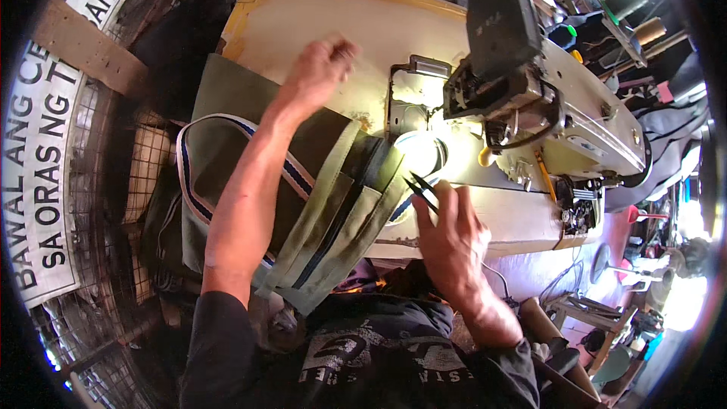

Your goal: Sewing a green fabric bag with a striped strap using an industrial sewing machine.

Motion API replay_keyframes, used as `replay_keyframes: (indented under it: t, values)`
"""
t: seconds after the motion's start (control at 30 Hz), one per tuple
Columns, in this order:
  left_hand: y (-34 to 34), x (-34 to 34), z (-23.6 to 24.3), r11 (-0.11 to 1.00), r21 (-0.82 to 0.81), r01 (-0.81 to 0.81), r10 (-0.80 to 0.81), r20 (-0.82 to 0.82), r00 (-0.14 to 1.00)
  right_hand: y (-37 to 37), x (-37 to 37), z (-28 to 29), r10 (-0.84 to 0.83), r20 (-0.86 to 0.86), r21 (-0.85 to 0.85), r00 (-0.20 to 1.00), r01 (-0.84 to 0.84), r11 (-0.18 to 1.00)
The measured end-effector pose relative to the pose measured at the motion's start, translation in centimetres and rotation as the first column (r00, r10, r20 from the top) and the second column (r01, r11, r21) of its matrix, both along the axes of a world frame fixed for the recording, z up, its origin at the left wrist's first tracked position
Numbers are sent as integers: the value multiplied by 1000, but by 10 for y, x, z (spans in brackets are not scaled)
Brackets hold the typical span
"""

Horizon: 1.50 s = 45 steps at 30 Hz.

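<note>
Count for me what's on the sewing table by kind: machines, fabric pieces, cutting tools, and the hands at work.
Sewing machine: 1
Olive fabric piece with striped webbing: 1
Thread snips, in the right hand: 1
Hands, counting the raised, fisted left hand: 2
Total: 5

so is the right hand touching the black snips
Touching: the head view shows the right hand gripping the black snips between its fingers.

Left hand point(324, 60) fisted over olive bag point(227, 106); right hand point(448, 238) grips black snips point(420, 191); sewing machine point(545, 98) beside.
</note>
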<state>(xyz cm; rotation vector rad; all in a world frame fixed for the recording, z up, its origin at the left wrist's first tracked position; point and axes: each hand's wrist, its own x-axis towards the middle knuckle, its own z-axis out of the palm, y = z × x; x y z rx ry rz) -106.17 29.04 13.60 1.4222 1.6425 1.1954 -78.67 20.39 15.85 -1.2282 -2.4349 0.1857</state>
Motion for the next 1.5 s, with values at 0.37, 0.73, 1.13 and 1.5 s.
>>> replay_keyframes:
  t: [0.37,0.73,1.13,1.5]
  values:
    - [-109,98,104,464,233,854,-774,-361,519,44,209,-63,-440,10,284,898,419,862]
    - [-183,170,12,669,-80,739,-706,-379,598,24,174,-60,-269,-194,307,943,319,897]
    - [-74,59,7,950,-70,306,-243,-779,578,35,14,-48,71,-269,34,961,-64,997]
    - [-62,152,-43,891,440,113,153,-526,837,19,105,-34,-401,-51,132,914,405,905]
